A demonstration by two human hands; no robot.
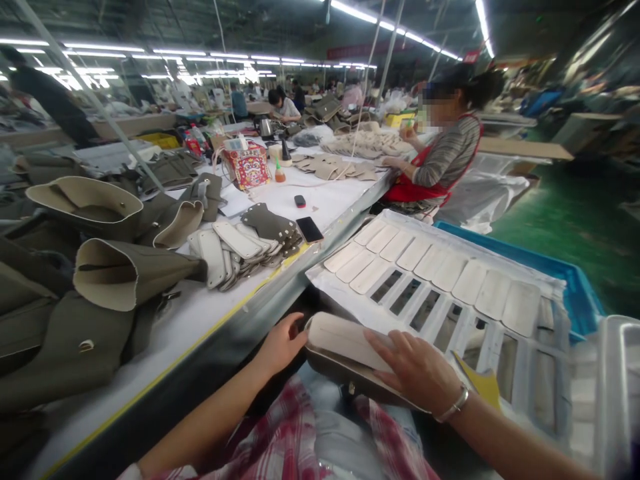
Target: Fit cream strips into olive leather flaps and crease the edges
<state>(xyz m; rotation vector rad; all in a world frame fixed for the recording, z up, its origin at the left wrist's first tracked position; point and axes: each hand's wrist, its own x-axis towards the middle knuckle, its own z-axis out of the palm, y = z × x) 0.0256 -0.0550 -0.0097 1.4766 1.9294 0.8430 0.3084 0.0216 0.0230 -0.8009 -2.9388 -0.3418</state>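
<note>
Long, round-cornered cream panel held above the lap

It tops a dark grey-brown piece; the right hand grips both. The left hand curls by one end, whether gripping I can't tell. Beyond: a slotted white tray.

Near the middle of the frame I see a dark phone by the edge of the white worktop, with a small black-and-red device above it. Farther up, I have a red patterned box and a green-tipped bottle just to its right. Upper right, I see a co-worker in a red apron; right, a blue crate and green floor.
</note>
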